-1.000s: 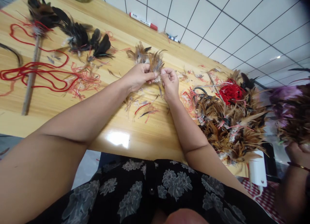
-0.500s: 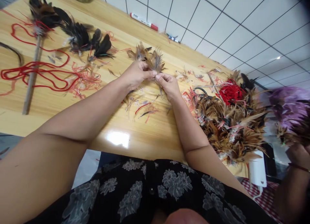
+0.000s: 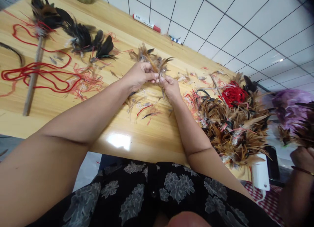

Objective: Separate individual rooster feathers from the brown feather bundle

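Over the middle of the wooden table, my left hand (image 3: 141, 75) pinches a brown feather between thumb and fingers. My right hand (image 3: 170, 88) is closed close beside it, its fingertips on the quill ends of a small bunch of brown feathers (image 3: 164, 65). More brown feathers (image 3: 142, 52) lie just behind my left hand. Below my hands, loose feather bits and thin red strands (image 3: 144, 110) are scattered on the table. A stick with black feathers tied at its top (image 3: 36, 61) lies at the left, with red cord (image 3: 49, 73) looped across it.
Black feather bunches (image 3: 83, 37) lie left of centre. A large heap of brown feathers (image 3: 233, 125) with red string (image 3: 233, 93) covers the right side. Markers (image 3: 146, 23) lie along the tiled wall. At the far right, another person's hand (image 3: 303, 160) is beside dark feathers and a white power strip (image 3: 260, 173).
The feathers between my hands have spread apart, one now slanting to my left fingers. My right hand has shifted slightly down. The other person's hand at the right has moved a little.
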`<act>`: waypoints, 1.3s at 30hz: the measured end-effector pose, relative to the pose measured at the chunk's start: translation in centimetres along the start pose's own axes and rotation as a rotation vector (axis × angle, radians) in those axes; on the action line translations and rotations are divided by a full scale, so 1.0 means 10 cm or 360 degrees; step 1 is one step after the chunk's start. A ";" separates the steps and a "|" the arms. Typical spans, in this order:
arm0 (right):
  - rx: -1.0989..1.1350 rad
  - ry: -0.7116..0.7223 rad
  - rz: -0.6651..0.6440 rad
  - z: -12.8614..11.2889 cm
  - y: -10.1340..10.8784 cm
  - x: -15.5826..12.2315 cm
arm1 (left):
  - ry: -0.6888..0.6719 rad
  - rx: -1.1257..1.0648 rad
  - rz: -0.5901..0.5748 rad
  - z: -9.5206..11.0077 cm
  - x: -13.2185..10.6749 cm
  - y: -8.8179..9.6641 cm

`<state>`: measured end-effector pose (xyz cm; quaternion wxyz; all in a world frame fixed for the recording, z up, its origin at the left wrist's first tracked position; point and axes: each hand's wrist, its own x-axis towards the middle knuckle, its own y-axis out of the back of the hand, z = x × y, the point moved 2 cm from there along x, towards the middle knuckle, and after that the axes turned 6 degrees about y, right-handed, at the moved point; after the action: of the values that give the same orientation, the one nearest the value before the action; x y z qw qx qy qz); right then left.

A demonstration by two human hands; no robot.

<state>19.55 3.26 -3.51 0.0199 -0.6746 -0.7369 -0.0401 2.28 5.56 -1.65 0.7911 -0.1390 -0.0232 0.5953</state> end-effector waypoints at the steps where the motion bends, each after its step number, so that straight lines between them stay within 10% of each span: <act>1: 0.0011 -0.0006 -0.0006 0.00 0.00 0.00 | -0.0002 0.0001 0.0011 0.00 0.00 -0.01; 26: -0.0208 0.0119 0.0048 0.11 -0.02 0.01 | -0.0216 0.0127 0.0171 0.08 0.01 0.08; 39: 0.0293 -0.0311 -0.0030 -0.23 -0.09 -0.09 | -0.0025 0.0150 -0.0188 0.06 0.05 0.11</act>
<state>18.70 2.05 -1.35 0.0093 -0.6637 -0.7421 0.0934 1.25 6.39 -1.43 0.8302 -0.0952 -0.0094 0.5491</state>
